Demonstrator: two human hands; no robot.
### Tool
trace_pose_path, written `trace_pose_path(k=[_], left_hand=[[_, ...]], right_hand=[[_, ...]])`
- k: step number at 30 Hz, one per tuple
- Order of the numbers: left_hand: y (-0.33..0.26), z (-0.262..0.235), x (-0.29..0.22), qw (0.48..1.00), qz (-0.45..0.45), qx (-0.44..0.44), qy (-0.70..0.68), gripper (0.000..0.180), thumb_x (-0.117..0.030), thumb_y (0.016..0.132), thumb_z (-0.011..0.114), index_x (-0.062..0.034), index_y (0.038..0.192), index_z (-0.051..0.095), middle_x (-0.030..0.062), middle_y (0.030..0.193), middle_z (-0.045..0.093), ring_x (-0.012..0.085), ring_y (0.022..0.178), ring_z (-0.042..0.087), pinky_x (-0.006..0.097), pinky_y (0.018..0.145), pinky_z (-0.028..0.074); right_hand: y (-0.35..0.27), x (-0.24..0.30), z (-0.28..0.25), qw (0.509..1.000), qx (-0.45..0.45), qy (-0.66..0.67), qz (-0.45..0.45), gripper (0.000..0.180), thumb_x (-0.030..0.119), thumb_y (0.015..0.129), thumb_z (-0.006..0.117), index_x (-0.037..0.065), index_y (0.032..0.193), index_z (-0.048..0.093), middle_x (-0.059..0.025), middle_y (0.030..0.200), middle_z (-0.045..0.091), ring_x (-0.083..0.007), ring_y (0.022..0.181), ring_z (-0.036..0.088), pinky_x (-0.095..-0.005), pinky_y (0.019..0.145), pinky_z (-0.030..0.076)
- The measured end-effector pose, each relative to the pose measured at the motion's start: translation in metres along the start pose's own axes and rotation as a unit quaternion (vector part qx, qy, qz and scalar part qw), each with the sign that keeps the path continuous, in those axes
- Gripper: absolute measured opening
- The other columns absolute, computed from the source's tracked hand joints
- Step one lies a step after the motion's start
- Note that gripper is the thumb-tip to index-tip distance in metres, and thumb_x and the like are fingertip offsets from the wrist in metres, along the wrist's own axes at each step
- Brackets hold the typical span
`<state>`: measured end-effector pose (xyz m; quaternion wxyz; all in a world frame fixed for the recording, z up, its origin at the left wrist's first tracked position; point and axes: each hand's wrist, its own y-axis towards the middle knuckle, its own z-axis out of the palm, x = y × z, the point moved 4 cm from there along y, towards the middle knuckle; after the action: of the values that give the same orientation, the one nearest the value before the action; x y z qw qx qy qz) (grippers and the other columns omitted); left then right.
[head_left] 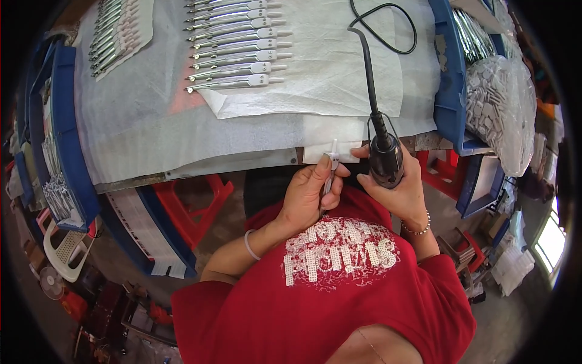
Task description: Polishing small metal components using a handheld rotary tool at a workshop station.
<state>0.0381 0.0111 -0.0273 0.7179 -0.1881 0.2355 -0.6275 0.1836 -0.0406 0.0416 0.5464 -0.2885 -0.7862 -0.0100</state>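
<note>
My left hand is closed around a slim silver-and-white metal tool piece, held upright at the table's near edge. My right hand grips a black corded electric driver, its body pointing down beside the piece. The driver's black cable runs up across the table. The point where driver and piece meet is hidden by my fingers. Both hands hover over my lap, in front of my red shirt.
A row of several finished silver pieces lies on white sheets on the table, with more such pieces at far left. Blue bins and a clear bag of small white parts stand right. A red stool sits below.
</note>
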Motion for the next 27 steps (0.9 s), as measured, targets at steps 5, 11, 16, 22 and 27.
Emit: trace_pose_path(k=[5, 11, 16, 22, 27], left_hand=[[-0.001, -0.005, -0.001, 0.999, 0.006, -0.012, 0.038, 0.041, -0.039, 0.097, 0.045, -0.0015, 0.093, 0.059, 0.0008, 0.066, 0.052, 0.005, 0.047, 0.038, 0.019, 0.043, 0.028], [-0.004, -0.002, -0.003, 0.997, 0.033, -0.03, 0.065, 0.04, -0.039, 0.097, 0.044, -0.0016, 0.093, 0.058, 0.0008, 0.065, 0.05, 0.0054, 0.047, 0.038, 0.02, 0.044, 0.029], [-0.005, -0.002, -0.001, 0.995, 0.048, -0.024, 0.087, 0.038, -0.035, 0.098, 0.043, -0.0009, 0.095, 0.058, 0.0006, 0.066, 0.049, 0.0055, 0.049, 0.038, 0.02, 0.045, 0.031], [-0.009, -0.001, -0.003, 0.993, 0.043, -0.025, 0.107, 0.027, -0.022, 0.098, 0.045, 0.0001, 0.103, 0.058, 0.0, 0.068, 0.049, 0.0039, 0.051, 0.039, 0.019, 0.045, 0.032], [-0.007, -0.003, -0.003, 0.989, 0.033, -0.041, 0.138, 0.019, -0.016, 0.096, 0.049, -0.0013, 0.102, 0.06, -0.0017, 0.067, 0.049, 0.0021, 0.05, 0.038, 0.018, 0.044, 0.03]], right_hand=[[0.002, 0.011, -0.001, 0.998, 0.01, 0.047, 0.048, 0.042, 0.008, 0.068, 0.075, 0.001, 0.105, 0.055, -0.0034, 0.079, 0.063, -0.0055, 0.072, 0.056, -0.0225, 0.067, 0.046], [0.025, 0.03, 0.012, 0.997, 0.062, 0.053, 0.016, 0.044, 0.008, 0.07, 0.075, 0.001, 0.108, 0.055, -0.0054, 0.079, 0.066, -0.0092, 0.075, 0.063, -0.0247, 0.069, 0.049], [0.026, 0.021, 0.013, 0.995, 0.097, -0.001, -0.003, 0.044, 0.006, 0.07, 0.073, 0.001, 0.109, 0.054, -0.0075, 0.087, 0.068, -0.0081, 0.072, 0.062, -0.0243, 0.067, 0.049], [0.008, 0.043, -0.015, 0.954, 0.042, 0.199, -0.22, 0.069, 0.014, 0.067, 0.079, 0.006, 0.121, 0.039, -0.0075, 0.079, 0.059, -0.0184, 0.067, 0.059, -0.03, 0.063, 0.048], [0.007, 0.082, -0.007, 0.863, 0.115, 0.267, -0.413, 0.055, 0.027, 0.077, 0.076, 0.012, 0.117, 0.041, -0.0008, 0.079, 0.061, -0.0117, 0.062, 0.063, -0.0228, 0.057, 0.051]])
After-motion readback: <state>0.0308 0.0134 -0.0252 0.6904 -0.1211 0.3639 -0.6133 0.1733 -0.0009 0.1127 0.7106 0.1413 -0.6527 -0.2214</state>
